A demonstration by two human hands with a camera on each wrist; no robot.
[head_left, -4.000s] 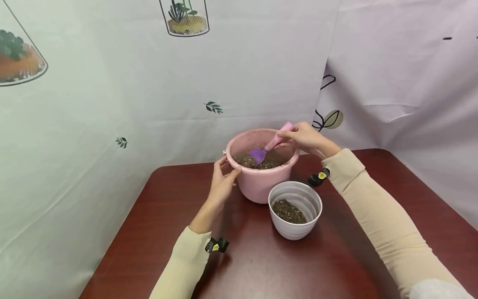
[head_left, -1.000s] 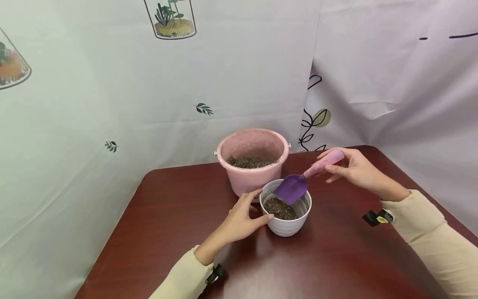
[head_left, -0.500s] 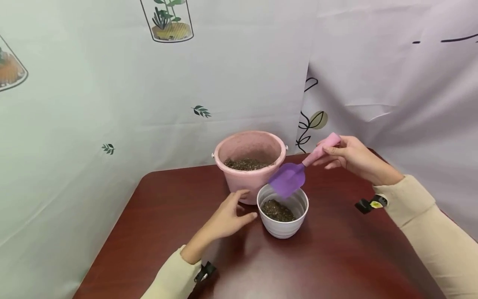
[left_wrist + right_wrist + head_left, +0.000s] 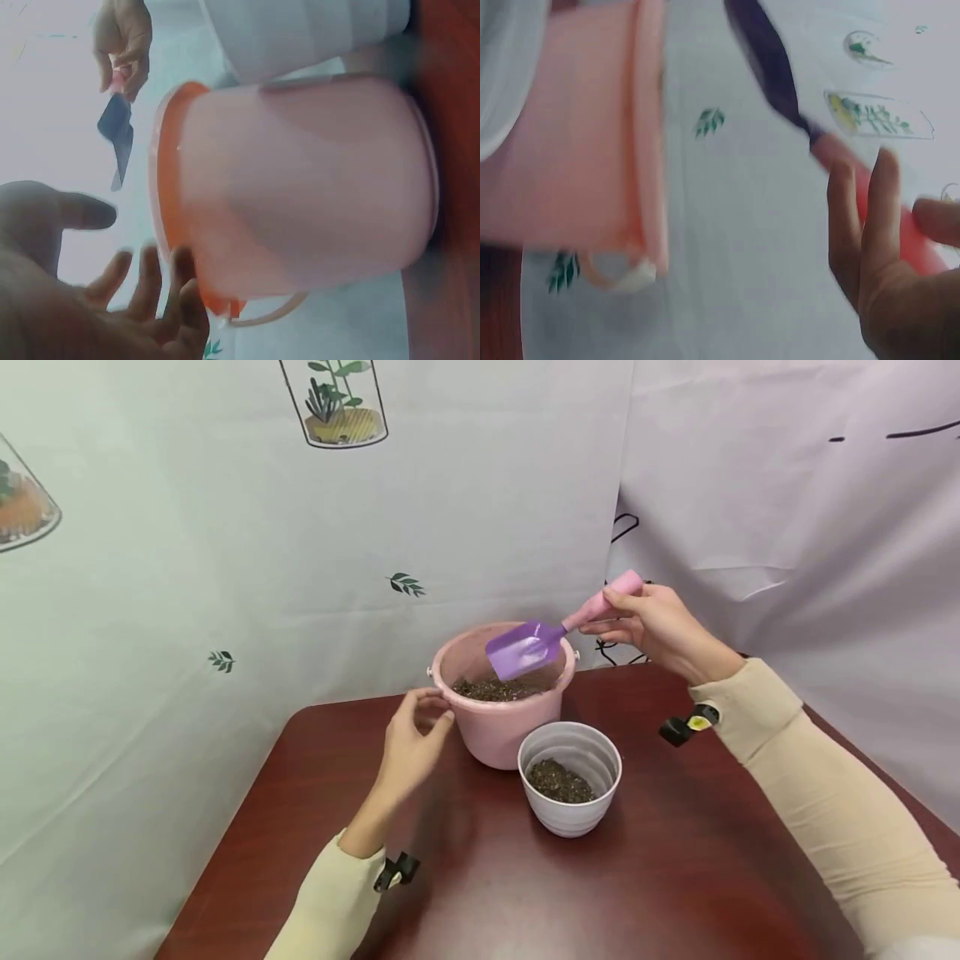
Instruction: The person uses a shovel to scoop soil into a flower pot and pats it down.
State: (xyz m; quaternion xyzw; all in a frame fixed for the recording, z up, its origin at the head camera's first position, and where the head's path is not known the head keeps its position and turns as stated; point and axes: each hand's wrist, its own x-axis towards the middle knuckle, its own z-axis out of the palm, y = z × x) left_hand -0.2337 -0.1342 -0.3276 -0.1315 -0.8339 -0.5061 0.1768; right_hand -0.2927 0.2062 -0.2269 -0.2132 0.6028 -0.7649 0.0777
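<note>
My right hand grips the pink handle of a garden trowel, its purple blade tilted above the mouth of a pink bucket. Dark soil lies inside the bucket. At the bucket's left rim is my left hand, fingers loosely bent and thumb apart; in the left wrist view its fingertips are near the rim, and contact is hard to tell. A white ribbed pot with some soil in its bottom stands in front of the bucket. The trowel's blade looks bare of soil.
Both containers stand on a dark red wooden table. Behind it hangs a pale cloth backdrop with printed plants. The bucket's handle hangs down at its far side.
The trowel has gone from over the white pot up and left to above the bucket. My left hand has left the white pot and moved to the bucket's left rim.
</note>
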